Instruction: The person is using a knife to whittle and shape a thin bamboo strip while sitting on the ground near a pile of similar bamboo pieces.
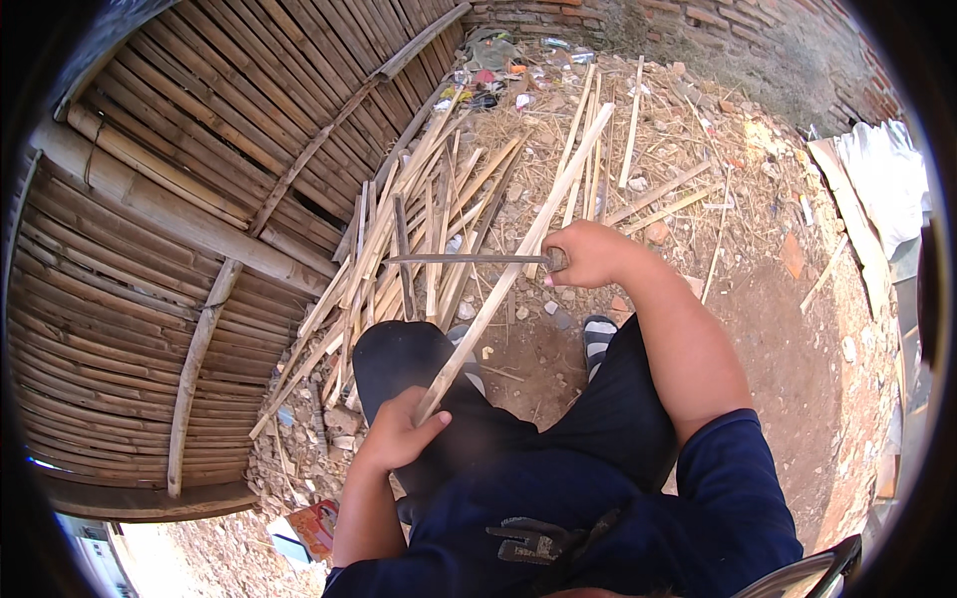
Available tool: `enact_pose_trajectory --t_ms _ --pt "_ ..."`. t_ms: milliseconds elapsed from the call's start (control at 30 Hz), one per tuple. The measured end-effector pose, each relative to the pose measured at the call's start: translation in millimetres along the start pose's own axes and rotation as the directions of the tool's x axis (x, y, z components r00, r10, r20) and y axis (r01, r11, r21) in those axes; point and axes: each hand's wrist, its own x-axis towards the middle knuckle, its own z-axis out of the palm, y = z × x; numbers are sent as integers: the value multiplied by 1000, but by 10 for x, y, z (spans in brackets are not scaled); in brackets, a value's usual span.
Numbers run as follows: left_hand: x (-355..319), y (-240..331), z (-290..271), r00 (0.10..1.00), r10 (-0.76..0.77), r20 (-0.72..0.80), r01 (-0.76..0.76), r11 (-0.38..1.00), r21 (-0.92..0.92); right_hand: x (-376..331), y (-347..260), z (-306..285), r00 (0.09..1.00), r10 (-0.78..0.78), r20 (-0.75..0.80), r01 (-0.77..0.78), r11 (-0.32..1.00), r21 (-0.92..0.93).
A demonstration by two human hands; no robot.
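My left hand (401, 429) is closed round the near end of a long pale wooden strip (481, 321), close to my left knee. From there the strip slants up and away to the right. My right hand (588, 253) grips the short handle of a long knife (464, 259). Its thin dark blade points left and lies across the strip near the strip's middle; whether it cuts into the wood cannot be seen.
A heap of pale strips (439, 214) lies ahead on the left, with more strips beyond on rubble and shavings. A bamboo slat wall (179, 219) stands close on my left. At the back rises a brick wall (738, 40); a white sack (882, 174) is far right.
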Motion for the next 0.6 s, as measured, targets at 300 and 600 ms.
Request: enact_pose_trajectory --t_ms 300,600 --pt "17 -36 20 999 49 -22 -48 998 34 20 214 -34 997 58 -57 -56 998 42" --pt "7 -30 16 1000 29 -8 -29 1000 13 -19 14 -130 991 124 54 -125 992 6"
